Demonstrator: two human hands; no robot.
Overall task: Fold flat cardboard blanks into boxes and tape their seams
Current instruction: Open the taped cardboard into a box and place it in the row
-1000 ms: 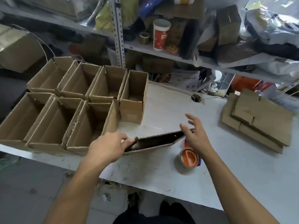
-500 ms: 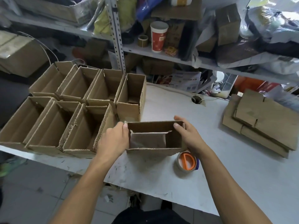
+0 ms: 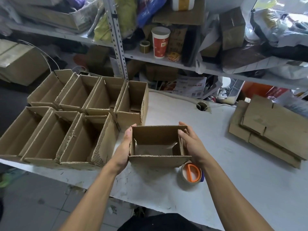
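Your left hand [image 3: 124, 147]: fingers straight, flat against open box [image 3: 157, 161] | your right hand [image 3: 191, 144]: fingers curled over its right wall

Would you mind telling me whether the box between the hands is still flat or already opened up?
Opened up: the box stands as an open-topped rectangle, four walls upright, bottom flaps visible inside.

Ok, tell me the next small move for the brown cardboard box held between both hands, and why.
Probably fold the bottom flaps shut. The brown cardboard box is squared open, the left hand and right hand on its sides, and the white table shows through its base. The orange-cored tape roll lies beside it.
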